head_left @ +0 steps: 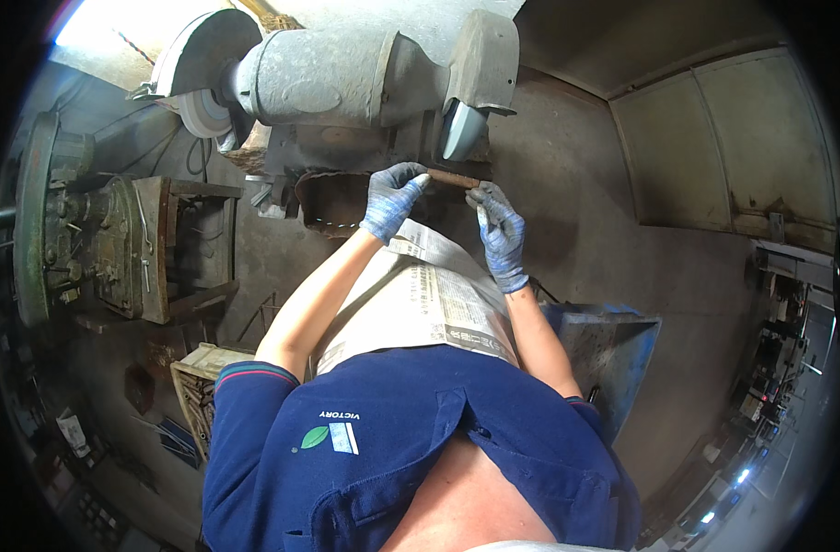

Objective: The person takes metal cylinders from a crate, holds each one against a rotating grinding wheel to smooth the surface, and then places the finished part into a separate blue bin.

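Observation:
Both my hands wear blue knit gloves. My left hand [391, 196] and my right hand [501, 230] grip the two ends of a short brown metal bar [453, 178]. The bar lies level, just below the right-hand wheel [460, 130] of a large grey bench grinder [332, 74]. Whether the bar touches the wheel is unclear. A sheet of newspaper [422, 299] covers my lap beneath my forearms.
The grinder's left wheel [202, 112] sits under a round guard. A green drill-press-like machine [79, 230] stands at left. A wooden crate of metal rods [195, 391] is at lower left, a blue metal bin [608, 345] at right, and a concrete floor all around.

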Tool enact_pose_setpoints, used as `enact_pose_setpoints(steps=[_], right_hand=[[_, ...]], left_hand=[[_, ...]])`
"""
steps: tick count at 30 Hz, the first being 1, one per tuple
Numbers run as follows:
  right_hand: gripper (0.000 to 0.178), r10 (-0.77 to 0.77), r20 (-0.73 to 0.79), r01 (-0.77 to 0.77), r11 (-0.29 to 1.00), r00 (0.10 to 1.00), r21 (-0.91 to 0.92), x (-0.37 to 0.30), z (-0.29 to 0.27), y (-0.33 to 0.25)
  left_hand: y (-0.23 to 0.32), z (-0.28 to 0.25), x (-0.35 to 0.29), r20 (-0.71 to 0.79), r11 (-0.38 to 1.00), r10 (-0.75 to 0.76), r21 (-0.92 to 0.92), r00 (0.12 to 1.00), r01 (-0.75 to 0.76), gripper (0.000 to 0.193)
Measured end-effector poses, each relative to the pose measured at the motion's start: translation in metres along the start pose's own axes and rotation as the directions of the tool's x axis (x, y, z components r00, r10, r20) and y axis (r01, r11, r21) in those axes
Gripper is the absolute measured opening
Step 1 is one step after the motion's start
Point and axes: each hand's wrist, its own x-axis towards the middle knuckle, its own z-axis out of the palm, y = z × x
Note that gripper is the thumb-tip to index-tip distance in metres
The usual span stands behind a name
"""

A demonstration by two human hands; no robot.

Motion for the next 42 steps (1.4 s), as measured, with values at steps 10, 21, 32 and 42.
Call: enact_pose_setpoints(steps=[10,21,32,42], right_hand=[[0.016,0.291,-0.029,-0.253,0.873,0.956,0.418,0.018,-0.001,0.005],[0.019,0.22,0.077,-0.233,0.892,0.972,0.388,0.023,0.028,0.019],[0.022,0.391,0.028,-0.372,0.847,0.92,0.381,0.018,0.0,0.038],[0.023,0.381,0.077,-0.373,0.814,0.922,0.444,0.023,0.016,0.033]], left_hand=[[-0.013,0.017,0.021,-0.076,0.999,0.016,-0.044,0.997,-0.019,0.009],[-0.01,-0.015,0.023,-0.151,1.0,-0.015,-0.027,0.988,0.011,0.01],[-0.013,0.016,0.032,-0.089,0.997,-0.05,0.045,0.995,0.055,0.008],[-0.008,0.001,0.032,-0.12,0.994,-0.069,0.075,0.99,0.078,0.009]])
